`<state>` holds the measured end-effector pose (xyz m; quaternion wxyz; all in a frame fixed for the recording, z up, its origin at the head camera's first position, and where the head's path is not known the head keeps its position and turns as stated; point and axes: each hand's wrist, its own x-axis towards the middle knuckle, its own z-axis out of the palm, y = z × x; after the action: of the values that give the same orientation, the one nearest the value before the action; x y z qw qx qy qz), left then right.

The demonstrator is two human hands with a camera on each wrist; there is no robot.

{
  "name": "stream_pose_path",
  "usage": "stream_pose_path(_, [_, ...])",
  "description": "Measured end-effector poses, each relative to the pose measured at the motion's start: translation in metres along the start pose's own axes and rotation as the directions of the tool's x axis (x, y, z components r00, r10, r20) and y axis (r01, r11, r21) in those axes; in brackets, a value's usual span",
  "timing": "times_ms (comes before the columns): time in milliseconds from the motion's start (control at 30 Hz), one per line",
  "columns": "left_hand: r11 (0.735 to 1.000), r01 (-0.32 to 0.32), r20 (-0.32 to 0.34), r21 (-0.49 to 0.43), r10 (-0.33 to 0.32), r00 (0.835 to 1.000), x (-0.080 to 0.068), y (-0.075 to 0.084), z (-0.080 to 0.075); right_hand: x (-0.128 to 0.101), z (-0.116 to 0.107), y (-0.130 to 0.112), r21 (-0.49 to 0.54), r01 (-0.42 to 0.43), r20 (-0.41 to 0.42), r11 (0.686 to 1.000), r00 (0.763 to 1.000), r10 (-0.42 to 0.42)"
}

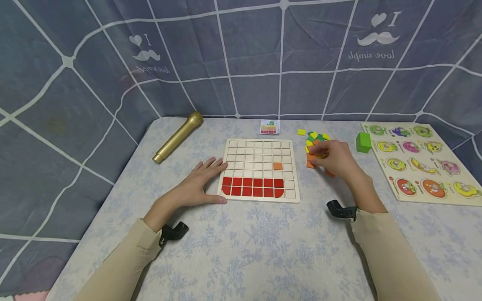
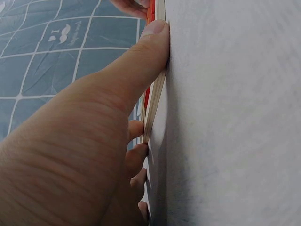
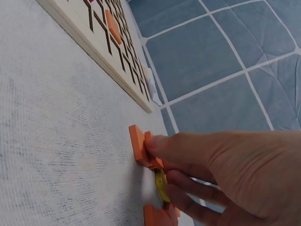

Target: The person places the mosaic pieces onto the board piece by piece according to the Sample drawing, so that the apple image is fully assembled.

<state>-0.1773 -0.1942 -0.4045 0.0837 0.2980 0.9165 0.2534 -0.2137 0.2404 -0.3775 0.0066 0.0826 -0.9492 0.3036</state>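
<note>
A wooden grid board (image 1: 296, 184) lies mid-table, with two rows of red tiles (image 1: 252, 187) near its front and a single orange tile (image 1: 278, 166) higher up at the right. My left hand (image 1: 197, 184) rests at the board's left edge, fingers spread, the thumb at its front left corner. To the right of the board, my right hand (image 1: 335, 159) is over a loose pile of orange, yellow and green tiles (image 1: 314, 137). In the right wrist view its thumb presses on a small orange tile (image 3: 154, 160), fingers curled behind; the index fingertip is hidden.
Behind the board lies a small printed pattern card (image 1: 270, 127). A gold microphone (image 1: 178, 137) is at the back left. A green block (image 1: 363, 142) stands beside a fruit puzzle board (image 1: 425, 167) on the right. A grey-blue checked cloth (image 1: 256, 46) hangs behind the table.
</note>
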Motion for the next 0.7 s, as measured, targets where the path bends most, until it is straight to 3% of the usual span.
stream_pose_path(333, [1.0,0.018,0.016,0.009,-0.018,1.0,0.001,0.002,0.0,0.001,0.009,-0.004,0.012,0.089,-0.017,0.996,0.996,-0.089])
stream_pose_path(567, [1.0,0.016,0.009,0.009,-0.016,1.0,0.0,0.0,0.001,0.004,0.023,-0.024,0.118,0.192,0.104,0.974,0.973,-0.204])
stream_pose_path(700, [1.0,0.006,0.0,0.012,-0.006,1.0,0.0,0.001,0.001,0.003,0.032,-0.034,0.157,0.198,0.163,0.968,0.961,-0.223])
